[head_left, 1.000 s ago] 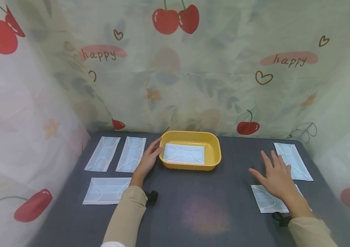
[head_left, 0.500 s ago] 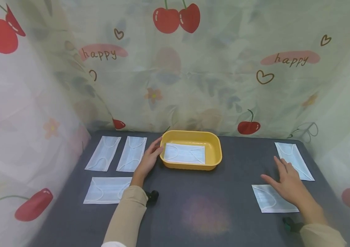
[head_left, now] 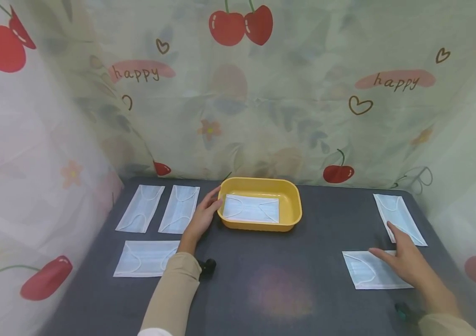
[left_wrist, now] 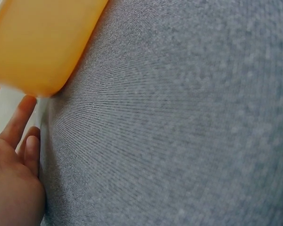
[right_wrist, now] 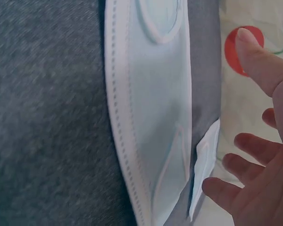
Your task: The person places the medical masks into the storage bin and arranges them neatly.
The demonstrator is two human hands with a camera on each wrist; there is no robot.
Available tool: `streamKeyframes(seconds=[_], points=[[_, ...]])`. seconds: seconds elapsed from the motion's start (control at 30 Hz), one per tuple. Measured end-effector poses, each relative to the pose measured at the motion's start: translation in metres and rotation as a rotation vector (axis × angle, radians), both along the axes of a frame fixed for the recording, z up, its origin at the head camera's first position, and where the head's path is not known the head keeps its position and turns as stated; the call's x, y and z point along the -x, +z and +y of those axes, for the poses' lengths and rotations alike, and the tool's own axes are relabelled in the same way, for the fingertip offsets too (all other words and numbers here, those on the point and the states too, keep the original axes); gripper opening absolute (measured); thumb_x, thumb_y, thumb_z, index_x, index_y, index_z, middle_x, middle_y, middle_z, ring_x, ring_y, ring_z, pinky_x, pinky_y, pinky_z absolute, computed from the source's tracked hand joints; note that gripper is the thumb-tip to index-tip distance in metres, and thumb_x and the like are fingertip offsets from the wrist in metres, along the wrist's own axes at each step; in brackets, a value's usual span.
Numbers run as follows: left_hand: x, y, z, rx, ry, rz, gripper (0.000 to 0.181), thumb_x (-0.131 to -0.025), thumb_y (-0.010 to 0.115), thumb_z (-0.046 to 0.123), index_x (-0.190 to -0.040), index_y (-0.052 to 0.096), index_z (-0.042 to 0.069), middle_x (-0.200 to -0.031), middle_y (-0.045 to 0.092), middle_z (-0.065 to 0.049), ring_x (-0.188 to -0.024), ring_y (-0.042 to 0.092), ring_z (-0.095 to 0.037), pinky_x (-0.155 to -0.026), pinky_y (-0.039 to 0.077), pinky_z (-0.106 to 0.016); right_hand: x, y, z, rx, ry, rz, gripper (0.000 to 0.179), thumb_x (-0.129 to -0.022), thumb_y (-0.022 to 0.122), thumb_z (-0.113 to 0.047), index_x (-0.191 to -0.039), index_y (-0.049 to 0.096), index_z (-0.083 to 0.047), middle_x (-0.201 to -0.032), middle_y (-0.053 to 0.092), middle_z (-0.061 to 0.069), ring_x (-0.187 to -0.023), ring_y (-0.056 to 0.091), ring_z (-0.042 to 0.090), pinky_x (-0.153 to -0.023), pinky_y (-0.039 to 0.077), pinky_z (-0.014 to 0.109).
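A yellow plastic basin stands at the back middle of the table, with a pale blue face mask lying flat inside. My left hand touches the basin's left side; in the left wrist view, extended fingers meet its outer wall. On the right, my right hand hovers over a sideways face mask, fingers spread and holding nothing. It partly covers that mask's right end. Beyond it lies another mask, also visible in the right wrist view past the nearer mask.
Several more face masks lie on the left of the dark grey table: two lengthwise, one mask and another mask, and a sideways mask nearer, partly behind my left forearm. A cherry-print curtain encloses the back and sides.
My right hand has drawn back toward the near right, away from the far right mask and over the nearer one. My left hand and the basin stay in place.
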State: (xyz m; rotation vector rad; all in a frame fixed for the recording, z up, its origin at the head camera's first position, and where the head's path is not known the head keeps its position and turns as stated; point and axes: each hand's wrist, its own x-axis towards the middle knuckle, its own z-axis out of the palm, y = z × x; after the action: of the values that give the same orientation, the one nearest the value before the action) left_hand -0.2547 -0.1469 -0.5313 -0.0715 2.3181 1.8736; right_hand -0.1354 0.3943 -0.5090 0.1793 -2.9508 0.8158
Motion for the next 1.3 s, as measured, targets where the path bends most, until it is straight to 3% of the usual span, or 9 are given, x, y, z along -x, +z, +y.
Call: streamKeyframes(seconds=[0.5, 0.77, 1.0, 1.1, 1.3], points=[[0.001, -0.001, 0.001, -0.001, 0.008, -0.013, 0.046, -0.104, 0.055, 0.046, -0.148, 0.043, 0.049, -0.152, 0.051, -0.006, -0.146, 0.043, -0.028, -0.125, 0.027, -0.055, -0.01, -0.014, 0.014, -0.043, -0.046, 0.059, 0.102, -0.075, 0.088, -0.016, -0.148, 0.027, 0.021, -0.135, 0.041, 0.052, -0.123, 0.04, 0.068, -0.1, 0.033, 0.074], [0.002, -0.003, 0.0, -0.001, -0.002, -0.03, 0.047, -0.102, 0.055, 0.052, -0.147, 0.043, 0.051, -0.154, 0.05, -0.004, -0.148, 0.042, -0.027, -0.125, 0.026, -0.056, -0.012, -0.011, 0.02, -0.102, -0.119, 0.013, 0.096, -0.076, 0.085, -0.015, -0.143, 0.029, 0.023, -0.131, 0.042, 0.053, -0.118, 0.04, 0.069, -0.097, 0.035, 0.074], [0.001, -0.001, -0.001, 0.001, -0.003, -0.015, 0.047, -0.102, 0.055, 0.05, -0.148, 0.043, 0.051, -0.153, 0.05, -0.004, -0.147, 0.042, -0.028, -0.125, 0.027, -0.055, -0.013, -0.006, 0.025, -0.15, -0.189, -0.116, 0.097, -0.078, 0.084, -0.022, -0.145, 0.028, 0.018, -0.13, 0.037, 0.054, -0.117, 0.038, 0.071, -0.092, 0.037, 0.078], [0.001, -0.001, -0.001, -0.003, -0.003, -0.015, 0.047, -0.103, 0.055, 0.049, -0.148, 0.043, 0.051, -0.153, 0.05, -0.004, -0.147, 0.043, -0.027, -0.125, 0.027, -0.055, -0.013, -0.006, 0.027, -0.154, -0.212, -0.124, 0.099, -0.076, 0.086, -0.026, -0.144, 0.03, 0.018, -0.13, 0.038, 0.055, -0.116, 0.039, 0.072, -0.091, 0.038, 0.078], [0.002, -0.003, 0.0, -0.007, 0.005, -0.01, 0.046, -0.103, 0.055, 0.047, -0.148, 0.044, 0.05, -0.151, 0.052, -0.005, -0.146, 0.044, -0.027, -0.125, 0.028, -0.054, -0.013, -0.006, 0.031, -0.175, -0.249, -0.132, 0.104, -0.072, 0.089, -0.035, -0.142, 0.034, 0.018, -0.124, 0.051, 0.049, -0.11, 0.047, 0.068, -0.087, 0.039, 0.073]])
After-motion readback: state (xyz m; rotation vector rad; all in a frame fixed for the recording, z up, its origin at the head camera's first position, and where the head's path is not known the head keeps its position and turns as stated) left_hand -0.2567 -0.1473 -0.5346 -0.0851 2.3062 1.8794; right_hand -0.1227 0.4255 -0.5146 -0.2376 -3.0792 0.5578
